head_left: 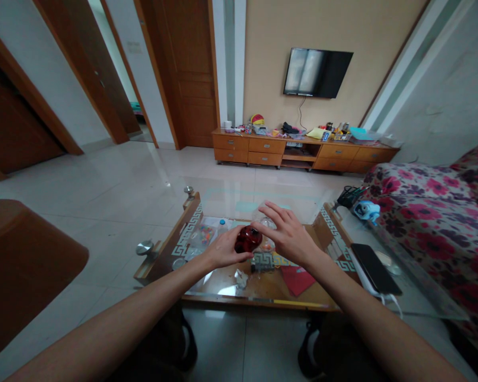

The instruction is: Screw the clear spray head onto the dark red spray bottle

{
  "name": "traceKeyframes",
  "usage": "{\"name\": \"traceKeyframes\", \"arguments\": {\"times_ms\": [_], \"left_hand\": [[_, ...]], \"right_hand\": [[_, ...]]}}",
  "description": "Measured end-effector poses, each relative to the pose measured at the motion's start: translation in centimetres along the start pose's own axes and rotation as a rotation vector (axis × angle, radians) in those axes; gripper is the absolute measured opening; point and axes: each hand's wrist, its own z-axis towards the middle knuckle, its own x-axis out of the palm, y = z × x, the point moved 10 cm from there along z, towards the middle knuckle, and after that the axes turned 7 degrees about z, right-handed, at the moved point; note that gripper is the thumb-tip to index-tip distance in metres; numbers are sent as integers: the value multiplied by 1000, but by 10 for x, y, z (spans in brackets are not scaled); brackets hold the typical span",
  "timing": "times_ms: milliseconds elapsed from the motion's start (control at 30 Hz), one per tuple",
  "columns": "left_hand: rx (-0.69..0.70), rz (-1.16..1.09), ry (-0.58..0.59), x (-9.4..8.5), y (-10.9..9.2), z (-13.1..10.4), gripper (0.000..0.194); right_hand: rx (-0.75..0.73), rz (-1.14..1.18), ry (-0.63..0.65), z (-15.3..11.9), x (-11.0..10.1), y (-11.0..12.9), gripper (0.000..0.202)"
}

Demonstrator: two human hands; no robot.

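Note:
Above the glass coffee table [258, 300], my left hand [225, 249] is closed around a small, shiny dark red bottle [247, 240]. The bottle is tilted, its dark top facing my right hand [289, 233]. My right thumb is at the bottle's top, perhaps touching it. The other right fingers curve over a clear see-through object [259, 213], partly hidden behind them; its exact kind cannot be made out. Under the hands, inside the table, lie a crumpled wrapper [241, 278], a red sheet [297, 278] and a blue-capped bottle [222, 227].
On the table's right side lie a black phone [376, 268] with a white cable, a blue-and-white toy-like item [366, 211] and a black mesh holder [348, 196]. A brown stool [27, 265] stands left, a floral sofa [430, 212] right. A low cabinet [266, 151] is ahead.

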Motion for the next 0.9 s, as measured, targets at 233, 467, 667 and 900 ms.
{"name": "traceKeyframes", "arguments": {"times_ms": [233,467,667,900], "left_hand": [[31,-71,-7,4,-1,0,88],[35,-127,3,9,-3,0,81],[27,-139,2,9,-4,0,81],[4,-169,39,13,-5,-1,70]], "right_hand": [[-17,-20,30,2,-1,4,70],[-51,-36,41,3,-4,11,71],[-65,-63,41,4,-6,14,70],[-96,-83,58,8,-8,22,66]]}}
